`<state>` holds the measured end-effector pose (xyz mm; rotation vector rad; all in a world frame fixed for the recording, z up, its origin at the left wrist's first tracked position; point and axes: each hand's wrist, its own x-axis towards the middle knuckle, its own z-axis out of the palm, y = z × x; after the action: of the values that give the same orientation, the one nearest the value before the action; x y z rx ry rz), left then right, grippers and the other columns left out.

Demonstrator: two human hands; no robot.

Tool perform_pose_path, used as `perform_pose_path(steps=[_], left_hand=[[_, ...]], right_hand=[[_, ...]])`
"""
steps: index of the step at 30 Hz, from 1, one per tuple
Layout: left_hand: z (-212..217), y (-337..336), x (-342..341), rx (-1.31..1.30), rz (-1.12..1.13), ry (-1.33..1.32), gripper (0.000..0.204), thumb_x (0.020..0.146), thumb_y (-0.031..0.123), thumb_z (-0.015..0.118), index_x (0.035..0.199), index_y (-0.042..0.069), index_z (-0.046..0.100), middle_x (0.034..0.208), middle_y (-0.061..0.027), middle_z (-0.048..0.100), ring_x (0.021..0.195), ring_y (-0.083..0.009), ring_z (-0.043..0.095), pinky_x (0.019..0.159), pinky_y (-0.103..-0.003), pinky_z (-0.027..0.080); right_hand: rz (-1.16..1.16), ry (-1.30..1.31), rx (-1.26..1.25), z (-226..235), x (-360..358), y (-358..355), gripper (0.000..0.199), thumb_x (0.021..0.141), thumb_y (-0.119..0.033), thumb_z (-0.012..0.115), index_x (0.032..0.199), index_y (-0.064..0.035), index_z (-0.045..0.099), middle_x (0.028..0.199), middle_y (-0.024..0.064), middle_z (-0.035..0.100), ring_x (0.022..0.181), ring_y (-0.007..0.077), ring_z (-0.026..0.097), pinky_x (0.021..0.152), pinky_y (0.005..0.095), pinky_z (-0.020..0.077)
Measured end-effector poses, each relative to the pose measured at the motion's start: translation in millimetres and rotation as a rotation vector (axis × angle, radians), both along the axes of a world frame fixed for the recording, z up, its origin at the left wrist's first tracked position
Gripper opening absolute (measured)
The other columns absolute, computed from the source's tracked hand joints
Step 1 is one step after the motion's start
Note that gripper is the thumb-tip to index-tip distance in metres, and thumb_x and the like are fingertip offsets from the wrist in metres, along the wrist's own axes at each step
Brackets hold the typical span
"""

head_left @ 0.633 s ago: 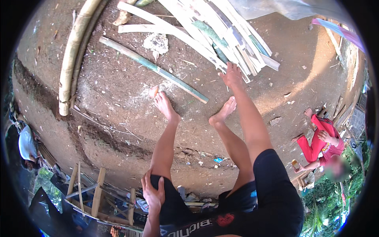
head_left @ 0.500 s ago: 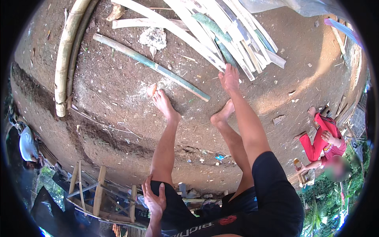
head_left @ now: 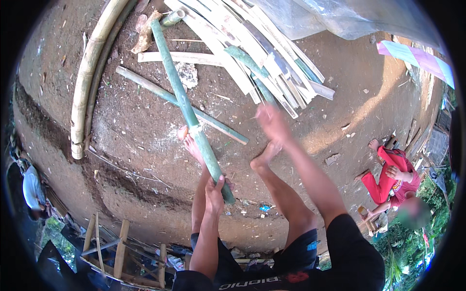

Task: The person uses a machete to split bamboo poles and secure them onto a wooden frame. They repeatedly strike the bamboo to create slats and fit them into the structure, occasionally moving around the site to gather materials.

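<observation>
My left hand (head_left: 214, 194) is wrapped round the near end of a green split-bamboo piece (head_left: 180, 92). The piece slants away from me to the far left, raised across another bamboo strip (head_left: 225, 130) lying on the soil. Beyond its far end lies a short bamboo piece (head_left: 173, 18). My right hand (head_left: 273, 123) is blurred by motion just short of the near ends of a pile of split bamboo strips (head_left: 238, 36); its fingers are smeared, and I see nothing clearly in it.
A long bamboo pole (head_left: 87, 72) lies at the left. Plastic sheeting (head_left: 349, 19) borders the pile at the far right. A person in red (head_left: 398, 177) sits at the right, another (head_left: 31, 186) is at the left edge. A wooden frame (head_left: 120, 245) stands at lower left.
My left hand has left my knee and now grips the green bamboo piece, which has come up from the pile. My right hand has drawn slightly back and left from the strips.
</observation>
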<state>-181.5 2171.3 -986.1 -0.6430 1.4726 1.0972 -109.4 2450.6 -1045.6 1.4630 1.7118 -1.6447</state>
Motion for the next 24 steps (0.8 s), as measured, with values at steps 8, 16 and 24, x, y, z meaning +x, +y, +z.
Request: perform_pose_path(steps=[8, 16, 24], left_hand=[[-14, 13, -3, -0.054, -0.13, 0.008, 0.025, 0.097, 0.025, 0.055, 0.103, 0.001, 0.053, 0.082, -0.0062, 0.06, 0.075, -0.0157, 0.062, 0.07, -0.029, 0.051], [-19, 20, -5, -0.129, -0.115, 0.041, 0.021, 0.097, 0.022, 0.056, 0.099, 0.001, 0.055, 0.08, -0.0055, 0.06, 0.071, -0.0137, 0.061, 0.068, -0.028, 0.051], [-22, 12, -3, -0.109, -0.108, 0.027, 0.021, 0.096, 0.022, 0.057, 0.097, 0.002, 0.055, 0.079, -0.0055, 0.06, 0.071, -0.0134, 0.06, 0.067, -0.028, 0.051]], right_hand=[[0.195, -0.348, 0.818, -136, -57, 124, 0.076, 0.083, -0.039, 0.068, 0.145, -0.0128, 0.033, 0.141, 0.0234, 0.036, 0.129, 0.042, 0.034, 0.108, 0.0491, 0.0346], [0.405, -0.057, 0.53, -134, -48, -45, 0.059, 0.084, -0.012, 0.064, 0.139, -0.0147, 0.043, 0.143, 0.0197, 0.035, 0.121, 0.0352, 0.045, 0.105, 0.044, 0.04], [-0.074, 0.052, 0.682, -140, -24, -4, 0.051, 0.086, -0.028, 0.065, 0.126, -0.0027, 0.047, 0.128, 0.022, 0.043, 0.114, 0.0381, 0.047, 0.099, 0.0482, 0.0389]])
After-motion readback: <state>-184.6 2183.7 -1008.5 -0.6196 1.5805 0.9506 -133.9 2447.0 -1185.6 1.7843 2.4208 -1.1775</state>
